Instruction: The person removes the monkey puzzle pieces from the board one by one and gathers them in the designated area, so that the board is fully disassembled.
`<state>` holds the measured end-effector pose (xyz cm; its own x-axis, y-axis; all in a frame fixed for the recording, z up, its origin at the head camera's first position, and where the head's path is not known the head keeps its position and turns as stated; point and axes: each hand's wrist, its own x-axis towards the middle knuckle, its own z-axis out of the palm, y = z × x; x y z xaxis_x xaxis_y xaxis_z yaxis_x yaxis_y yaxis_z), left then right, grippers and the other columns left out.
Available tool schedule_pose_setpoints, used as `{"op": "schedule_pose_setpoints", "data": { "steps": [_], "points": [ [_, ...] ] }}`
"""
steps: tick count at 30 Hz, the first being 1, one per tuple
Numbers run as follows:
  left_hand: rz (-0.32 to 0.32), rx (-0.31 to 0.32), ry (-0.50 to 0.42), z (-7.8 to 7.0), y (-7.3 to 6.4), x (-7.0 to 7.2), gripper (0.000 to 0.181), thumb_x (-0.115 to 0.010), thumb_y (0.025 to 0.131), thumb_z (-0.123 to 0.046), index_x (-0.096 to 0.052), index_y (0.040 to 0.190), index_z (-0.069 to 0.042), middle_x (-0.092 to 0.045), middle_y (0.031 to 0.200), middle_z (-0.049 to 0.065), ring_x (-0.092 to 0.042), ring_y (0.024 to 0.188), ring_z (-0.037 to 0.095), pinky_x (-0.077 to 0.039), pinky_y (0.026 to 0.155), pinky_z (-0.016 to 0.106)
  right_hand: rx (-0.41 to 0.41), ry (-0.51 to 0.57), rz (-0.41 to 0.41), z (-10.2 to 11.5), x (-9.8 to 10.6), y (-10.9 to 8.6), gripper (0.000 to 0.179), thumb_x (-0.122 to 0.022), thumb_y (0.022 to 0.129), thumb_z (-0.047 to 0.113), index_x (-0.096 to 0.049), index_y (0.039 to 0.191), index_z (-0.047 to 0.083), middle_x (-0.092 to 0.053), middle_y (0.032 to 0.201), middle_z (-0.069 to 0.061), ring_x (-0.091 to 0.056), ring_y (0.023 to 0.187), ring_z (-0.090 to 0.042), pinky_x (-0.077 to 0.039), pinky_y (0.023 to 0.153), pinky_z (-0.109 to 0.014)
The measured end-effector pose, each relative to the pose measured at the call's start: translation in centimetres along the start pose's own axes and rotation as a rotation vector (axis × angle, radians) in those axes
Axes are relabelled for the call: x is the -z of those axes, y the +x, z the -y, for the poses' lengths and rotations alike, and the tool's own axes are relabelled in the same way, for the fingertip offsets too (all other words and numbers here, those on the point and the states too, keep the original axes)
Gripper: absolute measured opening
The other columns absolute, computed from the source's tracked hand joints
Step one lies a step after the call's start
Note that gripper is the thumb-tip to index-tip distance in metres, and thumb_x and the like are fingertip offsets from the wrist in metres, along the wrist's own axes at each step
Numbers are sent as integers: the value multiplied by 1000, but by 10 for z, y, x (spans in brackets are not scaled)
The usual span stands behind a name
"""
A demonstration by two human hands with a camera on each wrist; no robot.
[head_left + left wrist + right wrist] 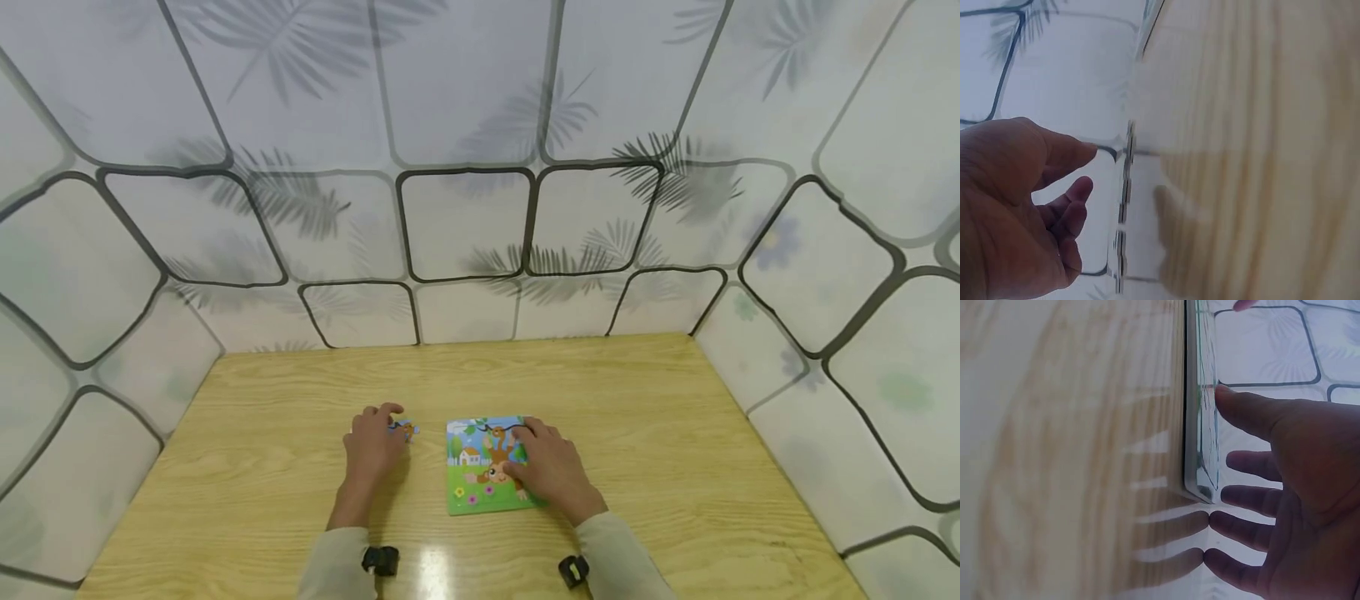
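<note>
A jigsaw puzzle (468,487) with a monkey picture lies flat on the wooden table, its right edge under my right hand (557,468). In the right wrist view the thumb (1254,412) touches the top of the puzzle, and two fingertips meet the tabletop beyond its corner. To the left, my left hand (371,448) is over a few joined puzzle pieces (406,430), partly hidden by it. The left wrist view has these thin pieces (1125,194) edge-on on the table, with a gap between them and the loosely bent fingers, which hold nothing.
The light wooden table (285,450) meets a patterned wall covering (465,225) at the back and on both sides. A black strap device (381,561) is on the left wrist, another (573,572) on the right.
</note>
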<state>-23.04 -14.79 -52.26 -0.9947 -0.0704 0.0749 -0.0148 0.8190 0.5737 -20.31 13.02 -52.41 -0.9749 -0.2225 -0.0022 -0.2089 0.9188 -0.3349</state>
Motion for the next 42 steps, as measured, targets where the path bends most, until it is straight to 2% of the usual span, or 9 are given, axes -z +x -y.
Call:
{"op": "schedule_pose_setpoints", "data": {
  "steps": [4,9,14,18,23,29,34,42],
  "points": [
    [22,-55,-25,-18,-2,-9,28,-61,91,-21,-63,118,-10,-63,107,12,-56,104,36,-43,84,59,-20,16,-1,-2,2,-2,67,-67,86,49,-50,139,12,-43,148,-11,-45,132,-36,-41,99,-58],
    [75,-124,-28,-43,-4,-21,25,-65,88,-22,-66,111,-12,-65,99,8,-58,97,31,-45,80,51,-32,38,4,-4,5,-5,74,-65,87,51,-42,145,9,-39,151,-14,-37,139,-36,-32,106,-61],
    [121,-200,-16,-61,-7,-35,24,-66,88,-22,-67,109,-13,-66,97,6,-58,93,28,-46,78,51,-37,7,34,-7,5,-7,79,-61,88,54,-38,147,8,-36,154,-15,-34,141,-36,-30,109,-61],
    [171,-205,4,-73,-10,-43,22,-66,90,-25,-66,109,-15,-62,99,5,-54,96,27,-45,77,54,-44,-6,48,-9,5,-7,78,-61,89,54,-38,147,7,-36,154,-14,-33,142,-36,-29,109,-61],
    [219,-212,32,-87,-12,-54,21,-64,90,-27,-66,108,-16,-60,106,8,-52,101,30,-42,84,61,-47,-16,65,-12,6,-8,77,-58,91,54,-38,147,5,-35,155,-14,-32,143,-36,-29,109,-62],
    [220,-221,66,-95,-13,-67,25,-66,90,-33,-69,108,-17,-61,111,11,-52,108,34,-43,86,64,-25,-20,64,-13,4,-12,75,-59,91,52,-42,144,3,-38,153,-14,-33,142,-38,-30,108,-62],
    [206,-231,66,-102,-14,-74,26,-69,89,-35,-70,107,-16,-61,110,11,-52,107,33,-43,86,64,-24,-23,54,-12,4,-14,75,-60,90,52,-43,144,3,-39,153,-14,-34,141,-38,-30,108,-62],
    [236,-186,117,-112,-13,-80,21,-70,88,-33,-69,102,-19,-60,107,5,-52,105,29,-39,92,63,-26,-38,55,-14,3,-14,75,-61,89,53,-45,143,3,-40,152,-13,-35,141,-37,-32,107,-61]
  ]
}}
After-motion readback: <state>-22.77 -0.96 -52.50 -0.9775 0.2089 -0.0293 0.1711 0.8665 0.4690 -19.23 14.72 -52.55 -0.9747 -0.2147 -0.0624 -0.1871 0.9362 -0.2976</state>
